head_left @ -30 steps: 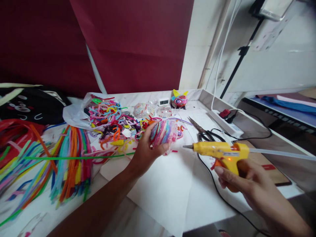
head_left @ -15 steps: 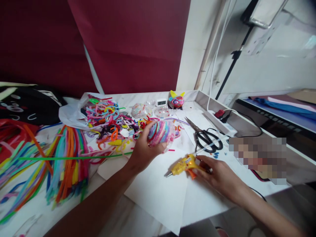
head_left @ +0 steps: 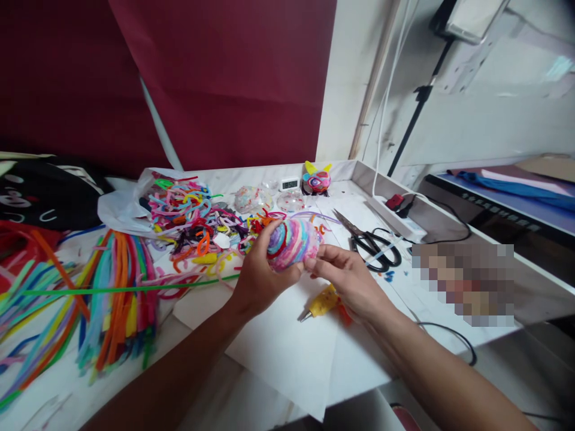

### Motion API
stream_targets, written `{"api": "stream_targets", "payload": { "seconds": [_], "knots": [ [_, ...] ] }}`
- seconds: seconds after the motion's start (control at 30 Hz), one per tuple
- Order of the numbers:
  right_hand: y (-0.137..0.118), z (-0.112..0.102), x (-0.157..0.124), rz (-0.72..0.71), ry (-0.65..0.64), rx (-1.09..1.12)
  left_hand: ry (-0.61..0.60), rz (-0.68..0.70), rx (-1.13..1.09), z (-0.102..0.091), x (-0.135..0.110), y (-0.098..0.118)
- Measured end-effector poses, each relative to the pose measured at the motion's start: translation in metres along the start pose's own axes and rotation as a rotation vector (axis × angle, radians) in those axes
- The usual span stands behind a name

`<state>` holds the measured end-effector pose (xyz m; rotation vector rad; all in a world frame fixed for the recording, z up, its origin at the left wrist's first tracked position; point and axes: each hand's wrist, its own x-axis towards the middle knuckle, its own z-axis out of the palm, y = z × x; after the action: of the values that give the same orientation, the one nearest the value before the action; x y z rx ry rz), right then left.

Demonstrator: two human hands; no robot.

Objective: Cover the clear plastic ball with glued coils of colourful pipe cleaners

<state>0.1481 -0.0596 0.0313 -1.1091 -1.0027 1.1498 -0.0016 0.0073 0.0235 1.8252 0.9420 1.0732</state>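
Note:
My left hand (head_left: 258, 272) is closed around a ball wrapped in many-coloured pipe cleaners (head_left: 291, 242), held just above the white paper (head_left: 291, 347). My right hand (head_left: 348, 278) pinches the ball's right side with thumb and fingers. A yellow glue gun (head_left: 321, 303) lies on the paper under my right hand, nozzle pointing left, partly hidden by the hand.
Black scissors (head_left: 372, 242) lie right of the ball. A heap of cut pipe cleaner bits (head_left: 193, 215) on a plastic bag sits behind, long pipe cleaners (head_left: 112, 287) to the left. A finished ball (head_left: 317, 179), small clock (head_left: 290, 184) and power strip (head_left: 395, 212) stand at the back.
My right hand laid the glue gun down on the paper, let it go, and moved up to pinch the ball. My left hand kept holding the ball.

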Motion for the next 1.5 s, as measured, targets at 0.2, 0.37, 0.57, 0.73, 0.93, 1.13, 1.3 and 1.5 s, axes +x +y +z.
{"api": "stream_targets", "payload": {
  "seconds": [0.2,0.37,0.57,0.73,0.93,1.13,1.3,1.5],
  "knots": [
    [0.003,0.002,0.001,-0.026,0.016,0.067,0.017,-0.008,-0.010,0.002,0.000,-0.002],
    [0.007,0.003,0.005,-0.049,0.053,0.040,0.044,0.018,0.021,0.004,0.000,-0.005],
    [0.013,0.006,0.010,-0.068,0.092,0.039,0.077,0.009,0.030,0.006,0.002,-0.010],
    [0.016,0.011,0.016,-0.076,0.097,0.077,0.125,-0.040,0.038,0.007,0.004,-0.011],
    [0.027,0.016,0.026,-0.051,0.089,0.162,0.167,-0.083,0.080,0.007,0.006,-0.017],
    [0.032,0.012,0.034,-0.045,0.140,0.286,0.055,-0.138,-0.093,0.008,0.009,-0.025],
    [0.027,0.002,0.035,-0.069,0.177,0.402,0.074,-0.135,-0.421,0.010,0.009,-0.027],
    [0.020,-0.007,0.033,-0.103,0.194,0.533,0.350,-0.131,-0.379,0.008,0.015,-0.049]
  ]
}}
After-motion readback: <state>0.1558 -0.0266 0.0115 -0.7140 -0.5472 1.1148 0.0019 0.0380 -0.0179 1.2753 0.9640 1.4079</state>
